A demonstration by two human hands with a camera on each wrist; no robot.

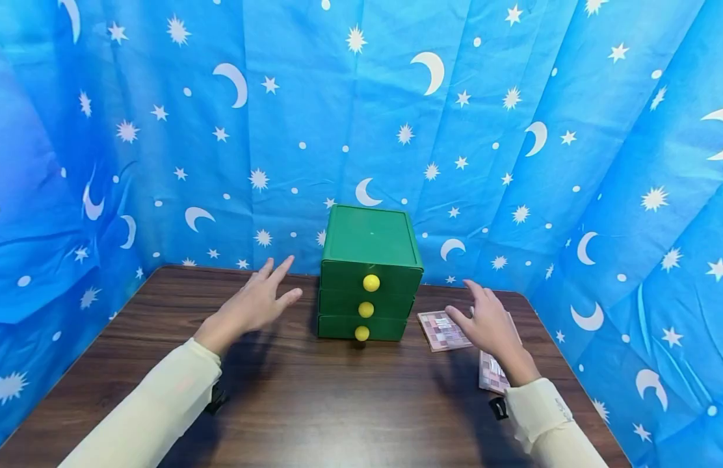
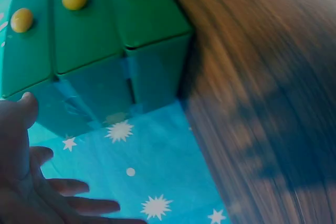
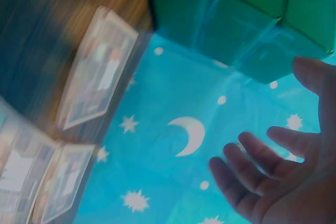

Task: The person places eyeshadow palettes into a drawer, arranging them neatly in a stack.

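Observation:
A small green chest of three drawers, each with a round yellow knob, stands at the back of the table with its drawers closed. My left hand hovers to its left, fingers spread and holding nothing. In the left wrist view the left hand is apart from the chest's side. On the right, my right hand hangs with loosely bent fingers above flat pink eyeshadow palettes. One palette lies nearest the chest, and another palette is partly hidden below the wrist. A third palette shows in the right wrist view.
The dark wooden table runs to a blue curtain with white moons and stars, which closes off the back and both sides. Both forearms wear cream sleeves with a black clip-like piece at each wrist.

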